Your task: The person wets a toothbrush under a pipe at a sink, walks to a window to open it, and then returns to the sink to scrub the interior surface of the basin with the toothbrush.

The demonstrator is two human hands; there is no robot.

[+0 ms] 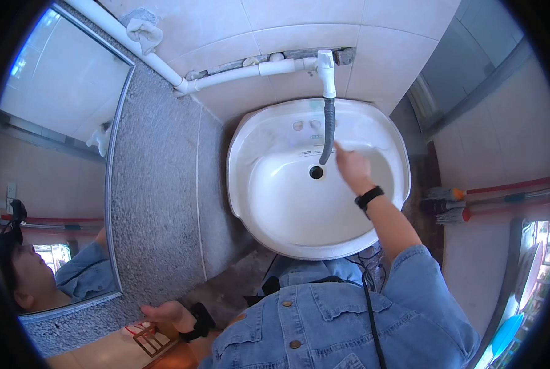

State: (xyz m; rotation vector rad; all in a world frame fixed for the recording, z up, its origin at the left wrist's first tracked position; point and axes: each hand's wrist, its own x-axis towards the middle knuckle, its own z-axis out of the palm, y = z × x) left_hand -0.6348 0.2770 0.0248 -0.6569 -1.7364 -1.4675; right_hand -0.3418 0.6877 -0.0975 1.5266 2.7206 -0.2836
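A white washbasin [275, 209] is in front of me, with a dark round drain hole [316, 172]. Down into it from a white pipe fitting [326, 72] hangs a grey corrugated hose [329, 123], its lower end just above the drain. My right hand [353, 167] is over the basin, slightly blurred. One finger stretches up beside the hose; whether it touches is unclear, and its other fingers look curled. I see nothing held in it. At the lower left, my left hand [169, 315] is apart from the basin, fingers extended, near a brown slatted object [152, 341].
White pipe [244, 77] runs along the tiled wall behind the basin. On the left, a framed mirror [59, 160] stands beside rough grey wall [158, 172]. Mops with red and grey handles [502, 187] are at the right. A dark cable [373, 320] crosses my denim shirt.
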